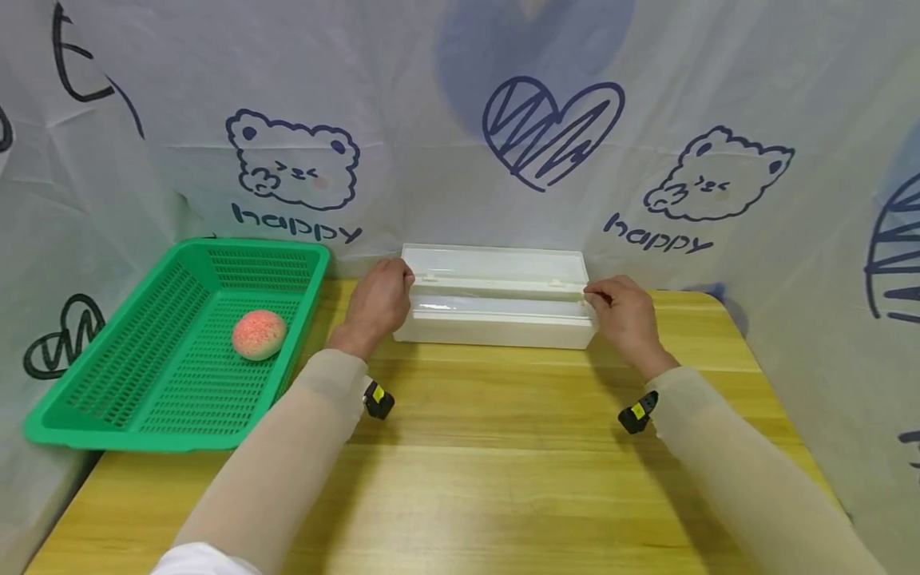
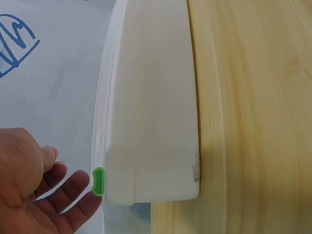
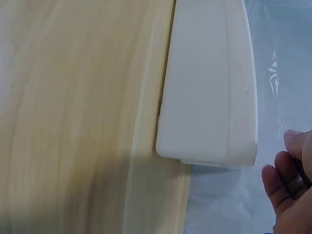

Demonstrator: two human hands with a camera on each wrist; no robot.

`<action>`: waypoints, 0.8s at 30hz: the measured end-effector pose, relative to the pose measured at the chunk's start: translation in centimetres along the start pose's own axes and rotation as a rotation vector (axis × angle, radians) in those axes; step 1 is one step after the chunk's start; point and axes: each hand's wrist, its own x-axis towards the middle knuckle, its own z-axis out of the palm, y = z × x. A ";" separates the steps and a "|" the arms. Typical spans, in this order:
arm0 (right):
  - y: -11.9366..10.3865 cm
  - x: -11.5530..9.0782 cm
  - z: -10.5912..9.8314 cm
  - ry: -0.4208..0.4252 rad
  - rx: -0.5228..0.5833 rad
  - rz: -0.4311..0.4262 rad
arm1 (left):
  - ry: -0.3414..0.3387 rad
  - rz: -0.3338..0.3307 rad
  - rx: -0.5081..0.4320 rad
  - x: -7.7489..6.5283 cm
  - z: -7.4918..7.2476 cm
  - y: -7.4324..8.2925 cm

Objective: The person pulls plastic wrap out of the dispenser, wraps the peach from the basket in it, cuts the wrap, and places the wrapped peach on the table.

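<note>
While sheeting (image 1: 424, 176) hangs behind, a wooden table (image 1: 496, 447) bears the box (image 1: 496, 334).

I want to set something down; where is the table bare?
The wooden table is bare before the white cling-film dispenser, between the sleeves, and right of the right hand. Crowded: left, with the green basket and its peach; back, around the left hand.

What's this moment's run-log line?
left hand: at box, left end | right hand: at right end | lid: raised | pink object: in basket
</note>
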 end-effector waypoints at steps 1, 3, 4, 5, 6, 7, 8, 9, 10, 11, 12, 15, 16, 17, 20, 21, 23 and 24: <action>0.1 0.0 -0.1 -0.004 -0.002 0.019 | -0.002 0.000 -0.001 0.0 0.0 0.0; 0.3 -0.1 -0.3 -0.037 0.003 0.065 | -0.003 -0.001 -0.003 0.0 0.1 0.2; 0.4 -0.2 -0.5 -0.054 0.010 0.075 | -0.003 -0.001 -0.006 -0.1 0.1 0.2; 0.5 -0.2 -0.6 -0.076 0.020 0.082 | 0.000 -0.001 -0.009 -0.1 0.0 0.2; 0.5 -0.3 -0.7 -0.103 0.032 0.086 | 0.002 -0.002 -0.008 -0.1 0.0 0.2; 0.5 -0.3 -0.9 -0.131 0.041 0.086 | 0.004 -0.003 -0.010 -0.1 0.0 0.3; 0.5 -0.3 -1.0 -0.166 0.047 0.081 | 0.006 -0.005 -0.010 0.0 0.0 0.3; 0.4 -0.4 -1.1 -0.205 0.049 0.073 | 0.008 -0.005 -0.012 0.0 0.0 0.3; 0.3 -0.4 -1.2 -0.247 0.047 0.065 | 0.007 -0.005 -0.015 0.0 -0.1 0.3; 0.3 -0.5 -1.2 -0.290 0.039 0.055 | 0.006 -0.007 -0.015 0.0 -0.1 0.3; 0.3 -0.5 -1.1 -0.323 0.024 0.033 | 0.004 -0.010 -0.016 0.0 -0.1 0.3; 0.3 -0.6 -0.6 -0.363 -0.007 -0.018 | 0.002 -0.008 -0.016 0.0 -0.1 0.2; 0.3 -0.6 -0.4 -0.350 -0.014 -0.031 | 0.002 -0.008 -0.016 -0.1 -0.2 0.2; 0.4 -0.6 -0.2 -0.329 -0.021 -0.045 | 0.005 -0.008 -0.013 -0.1 -0.2 0.2; 0.3 -0.4 0.2 -0.235 -0.030 -0.061 | 0.015 -0.008 -0.011 -0.2 -0.2 0.2; 0.3 -0.4 0.3 -0.195 -0.035 -0.065 | 0.020 -0.008 -0.011 -0.2 -0.2 0.2; 0.2 -0.2 0.5 -0.116 -0.047 -0.082 | 0.028 -0.009 -0.015 -0.2 -0.2 0.3; 0.1 -0.1 0.5 -0.081 -0.053 -0.084 | 0.032 -0.011 -0.018 -0.2 -0.3 0.4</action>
